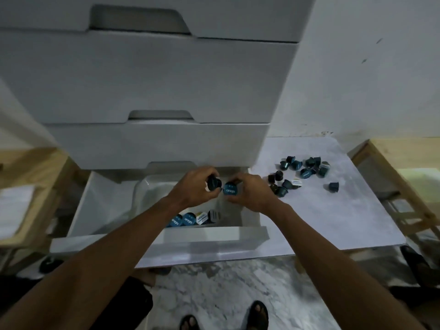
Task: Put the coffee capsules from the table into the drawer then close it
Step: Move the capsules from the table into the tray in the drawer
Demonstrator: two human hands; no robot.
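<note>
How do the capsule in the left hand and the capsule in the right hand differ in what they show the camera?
The dark coffee capsule in the left hand shows its dark body, with no print in view; the blue-lidded coffee capsule in the right hand faces its blue printed lid toward the camera. The left hand holds its capsule slightly higher than the right hand holds its own. Both are pinched at the fingertips above the open white drawer.

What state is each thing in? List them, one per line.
Bottom drawer: pulled open.
Upper drawers: closed.
Left hand: holding a dark capsule.
Right hand: holding a blue capsule.
Row of capsules: in the drawer.
Loose capsules: scattered on the table.
</note>
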